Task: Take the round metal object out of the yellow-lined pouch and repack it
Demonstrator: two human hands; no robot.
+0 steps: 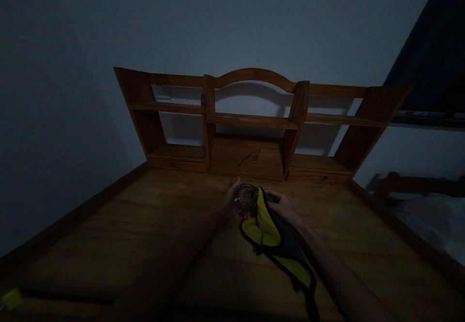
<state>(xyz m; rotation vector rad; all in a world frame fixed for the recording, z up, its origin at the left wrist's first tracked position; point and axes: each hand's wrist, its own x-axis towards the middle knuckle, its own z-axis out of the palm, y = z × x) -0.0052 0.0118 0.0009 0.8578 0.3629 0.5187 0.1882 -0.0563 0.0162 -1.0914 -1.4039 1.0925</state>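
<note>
In the dim head view, a round clear glass vessel (244,199) is tilted so that its ring-shaped rim or base faces me; I cannot tell which. My left hand (230,200) is closed around its left side, with fingertips showing below it. My right hand (282,207) grips a yellow and dark grey cloth (271,227) with black edging. The upper part of the cloth touches the right side of the glass. Its lower part hangs down toward me in folds, narrowing to a dark strip. Some right fingers are hidden behind the cloth.
Under my hands is a wooden desk (145,235). A wooden shelf unit (250,121) stands along its back, against the wall. A small yellow item (12,299) lies at the lower left. Pale fabric (432,220) shows beyond the desk's right edge.
</note>
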